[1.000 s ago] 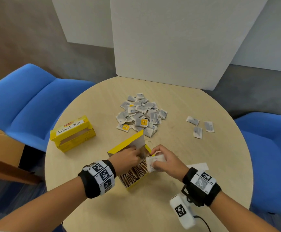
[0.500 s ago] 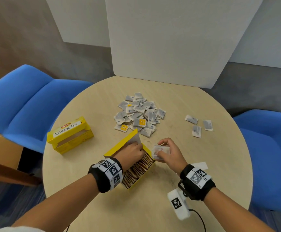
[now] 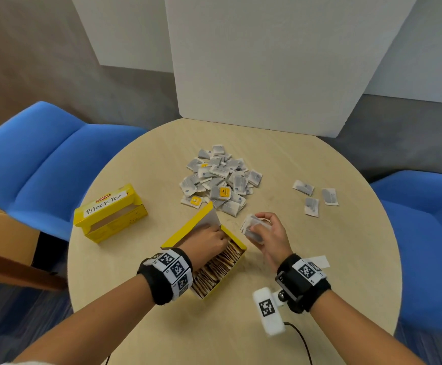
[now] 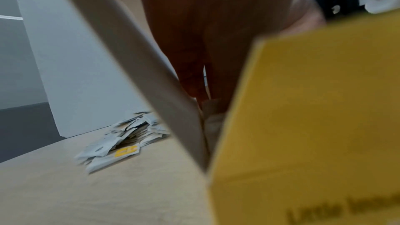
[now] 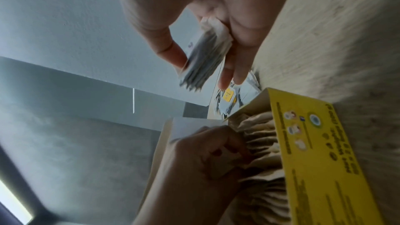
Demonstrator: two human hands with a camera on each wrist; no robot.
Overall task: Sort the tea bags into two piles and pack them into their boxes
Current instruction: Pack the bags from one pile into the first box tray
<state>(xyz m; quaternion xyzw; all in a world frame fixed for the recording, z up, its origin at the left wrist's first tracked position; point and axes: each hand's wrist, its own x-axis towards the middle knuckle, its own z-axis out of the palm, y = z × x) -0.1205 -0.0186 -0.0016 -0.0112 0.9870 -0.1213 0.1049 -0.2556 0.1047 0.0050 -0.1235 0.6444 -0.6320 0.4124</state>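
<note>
right hand (image 5: pixel 194 14) pinching tea-bag stack (image 5: pixel 203 57) — wrist-view only

Open yellow box (image 3: pixel 224 267), near table edge, lid up: packed row of tan tea bags on edge. Left hand (image 3: pixel 209 239) reaches into its far end. Right hand (image 3: pixel 270 235) pinches a small stack of grey-white tea bags (image 3: pixel 252 227) just right of the box. Loose pile (image 3: pixel 221 180) at table centre, mostly grey-white, two yellow-tagged. Three strays (image 3: pixel 314 197) at right. Second yellow box (image 3: pixel 110 213), labelled "Black Tea", at left.
</note>
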